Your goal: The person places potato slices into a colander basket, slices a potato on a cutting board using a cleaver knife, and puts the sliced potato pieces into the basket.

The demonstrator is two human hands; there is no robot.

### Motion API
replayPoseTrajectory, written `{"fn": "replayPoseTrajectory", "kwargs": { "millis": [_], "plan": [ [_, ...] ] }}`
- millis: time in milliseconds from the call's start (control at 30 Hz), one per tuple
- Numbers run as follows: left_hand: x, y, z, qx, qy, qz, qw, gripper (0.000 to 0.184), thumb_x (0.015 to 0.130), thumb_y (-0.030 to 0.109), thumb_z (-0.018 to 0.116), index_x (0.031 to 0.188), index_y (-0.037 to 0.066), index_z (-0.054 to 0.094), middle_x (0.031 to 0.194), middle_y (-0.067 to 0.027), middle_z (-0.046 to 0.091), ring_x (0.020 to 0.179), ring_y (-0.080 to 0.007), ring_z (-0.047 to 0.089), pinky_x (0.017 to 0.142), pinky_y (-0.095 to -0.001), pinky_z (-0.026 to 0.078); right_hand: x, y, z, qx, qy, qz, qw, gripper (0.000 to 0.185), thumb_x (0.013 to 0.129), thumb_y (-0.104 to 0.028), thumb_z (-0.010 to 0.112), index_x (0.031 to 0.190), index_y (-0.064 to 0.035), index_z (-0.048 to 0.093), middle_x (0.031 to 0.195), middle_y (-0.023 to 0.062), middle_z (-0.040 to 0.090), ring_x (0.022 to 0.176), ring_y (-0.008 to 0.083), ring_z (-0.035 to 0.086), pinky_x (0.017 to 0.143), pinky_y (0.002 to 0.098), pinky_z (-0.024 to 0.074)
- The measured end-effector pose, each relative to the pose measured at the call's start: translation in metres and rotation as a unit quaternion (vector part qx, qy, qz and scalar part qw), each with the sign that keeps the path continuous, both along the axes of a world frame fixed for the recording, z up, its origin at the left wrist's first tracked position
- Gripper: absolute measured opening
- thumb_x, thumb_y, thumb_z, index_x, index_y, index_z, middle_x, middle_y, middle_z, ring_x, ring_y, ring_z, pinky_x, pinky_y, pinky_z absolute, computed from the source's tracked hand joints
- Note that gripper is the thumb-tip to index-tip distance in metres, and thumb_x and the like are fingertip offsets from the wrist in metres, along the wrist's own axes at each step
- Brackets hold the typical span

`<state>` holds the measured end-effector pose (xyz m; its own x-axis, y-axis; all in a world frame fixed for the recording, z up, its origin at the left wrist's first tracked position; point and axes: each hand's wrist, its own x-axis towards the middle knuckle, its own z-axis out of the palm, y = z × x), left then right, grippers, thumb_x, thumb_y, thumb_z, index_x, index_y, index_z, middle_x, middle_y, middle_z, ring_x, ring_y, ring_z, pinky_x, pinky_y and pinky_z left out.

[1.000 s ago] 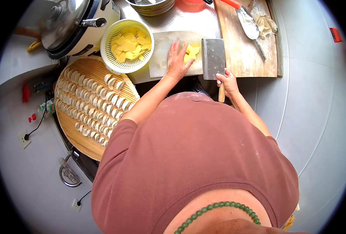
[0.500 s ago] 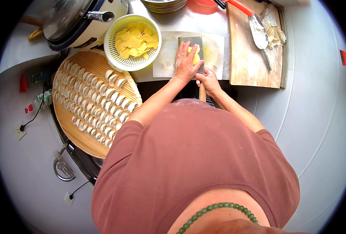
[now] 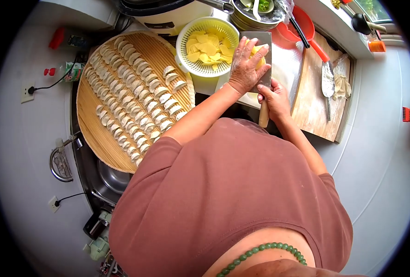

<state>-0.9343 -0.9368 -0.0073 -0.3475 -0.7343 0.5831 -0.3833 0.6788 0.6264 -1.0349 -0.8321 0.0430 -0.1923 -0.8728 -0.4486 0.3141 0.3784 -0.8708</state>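
My right hand (image 3: pixel 276 98) is closed around the cleaver (image 3: pixel 266 42) where its blade meets the wooden handle, which points down toward my body. Pale yellow potato slices (image 3: pixel 259 56) lie on the flat of the blade. My left hand (image 3: pixel 246 69) rests over them with fingers spread, holding them against the metal; its palm hides part of the pile. Just left of the blade, a green-white plastic colander (image 3: pixel 181 46) contains many more potato slices (image 3: pixel 208 47). Partly covered by my hands and arms, a white cutting board (image 3: pixel 286 69) lies beneath.
A round woven tray (image 3: pixel 92 122) with rows of dumplings (image 3: pixel 133 87) fills the left side. Behind stand a rice cooker (image 3: pixel 168 21) and metal bowls (image 3: pixel 256 23). At right, a floured wooden board (image 3: pixel 313 104) carries a flour scoop (image 3: pixel 328 83). A sink (image 3: pixel 112 177) lies below the tray.
The view has shifted. My hands have carried the cleaver and its potato slices off the middle of the cutting board, leftward and away from me, up beside the colander.
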Motion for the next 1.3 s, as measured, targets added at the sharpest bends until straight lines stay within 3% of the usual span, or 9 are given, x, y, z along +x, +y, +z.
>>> {"fn": "replayPoseTrajectory", "kwargs": {
  "millis": [67,400,567,733,767,867,1000,1200,1300],
  "plan": [
    [0.015,-0.012,-0.001,0.004,0.005,0.02,1.0,0.05,0.081,0.033,0.07,0.127,0.016,0.059,0.134,-0.0178,0.046,0.128,-0.0457,0.038,0.109,-0.0531,0.03,0.009,-0.011,0.003,-0.001,0.001,0.029,1.0,0.017,0.087,-0.002,0.061,0.104,-0.0012,0.059,0.076,-0.0001,0.059,0.057,0.0064,0.055,0.05,0.0201,0.045],
    [0.077,-0.073,-0.037,0.003,0.017,0.129,0.991,0.042,0.086,0.03,0.068,0.123,0.012,0.062,0.129,-0.019,0.05,0.123,-0.0432,0.044,0.106,-0.0494,0.035,0.028,-0.033,0.012,0.039,0.009,0.089,0.995,0.016,0.084,-0.001,0.062,0.1,-0.0001,0.06,0.076,0.001,0.059,0.055,0.0074,0.054,0.05,0.0212,0.0455],
    [0.098,-0.098,-0.065,0.044,-0.085,0.114,0.989,0.036,0.092,0.025,0.059,0.121,0.004,0.061,0.124,-0.018,0.057,0.12,-0.0373,0.048,0.103,-0.0433,0.039,-0.002,-0.018,0.012,0.043,0.006,0.068,0.997,0.014,0.085,-0.001,0.063,0.099,-0.0017,0.06,0.075,0.001,0.059,0.054,0.0082,0.054,0.05,0.021,0.0447],
    [0.105,-0.085,-0.036,0.092,0.051,0.114,0.988,0.027,0.089,0.015,0.061,0.113,0.003,0.063,0.117,-0.0153,0.063,0.104,-0.0328,0.061,0.093,-0.0374,0.048,-0.053,0.014,-0.004,0.052,0.026,-0.001,0.998,0.019,0.087,-0.003,0.062,0.105,-0.0028,0.06,0.079,0.0007,0.059,0.055,0.0079,0.052,0.05,0.0209,0.0433],
    [0.104,-0.072,-0.018,0.168,0.09,0.126,0.974,0.025,0.089,0.012,0.06,0.112,0.003,0.064,0.116,-0.0143,0.064,0.101,-0.0313,0.063,0.089,-0.0358,0.05,-0.061,0.02,-0.01,0.056,0.021,-0.007,0.998,0.018,0.087,-0.003,0.061,0.106,-0.0035,0.059,0.082,0.0008,0.059,0.056,0.0078,0.051,0.05,0.0209,0.0432],
    [0.099,-0.047,-0.032,0.327,0.274,0.113,0.897,0.023,0.094,0.011,0.056,0.114,0.0,0.063,0.113,-0.0097,0.065,0.096,-0.0195,0.064,0.084,-0.0299,0.051,-0.079,0.036,-0.032,0.091,-0.002,-0.03,0.995,0.017,0.088,-0.004,0.061,0.104,-0.0047,0.058,0.081,0.0001,0.058,0.055,0.008,0.051,0.049,0.021,0.0432],
    [0.076,0.015,-0.013,0.441,0.357,0.005,0.823,0.022,0.096,0.007,0.054,0.116,-0.001,0.059,0.103,-0.0046,0.063,0.093,-0.0115,0.061,0.081,-0.0258,0.051,-0.079,0.043,-0.055,0.109,-0.039,-0.014,0.993,0.015,0.089,-0.007,0.063,0.103,-0.0058,0.058,0.078,-0.0016,0.056,0.055,0.0083,0.052,0.048,0.021,0.0433],
    [0.055,0.056,-0.012,0.707,0.424,-0.036,0.564,0.024,0.098,0.015,0.054,0.116,-0.001,0.053,0.102,-0.0111,0.061,0.092,-0.0196,0.062,0.08,-0.0291,0.053,-0.078,0.023,-0.101,0.094,-0.061,0.072,0.991,0.017,0.092,-0.011,0.06,0.108,-0.0037,0.06,0.078,-0.0025,0.056,0.056,0.0071,0.053,0.051,0.0204,0.0449],
    [0.061,0.057,-0.033,0.756,0.493,0.003,0.43,0.022,0.098,0.016,0.055,0.112,-0.001,0.049,0.102,-0.0156,0.06,0.092,-0.0255,0.062,0.08,-0.0317,0.055,-0.087,0.012,-0.116,0.097,-0.048,0.108,0.988,0.018,0.092,-0.012,0.061,0.108,-0.0027,0.061,0.081,-0.002,0.059,0.056,0.0066,0.053,0.052,0.0214,0.0459]
  ]
}}
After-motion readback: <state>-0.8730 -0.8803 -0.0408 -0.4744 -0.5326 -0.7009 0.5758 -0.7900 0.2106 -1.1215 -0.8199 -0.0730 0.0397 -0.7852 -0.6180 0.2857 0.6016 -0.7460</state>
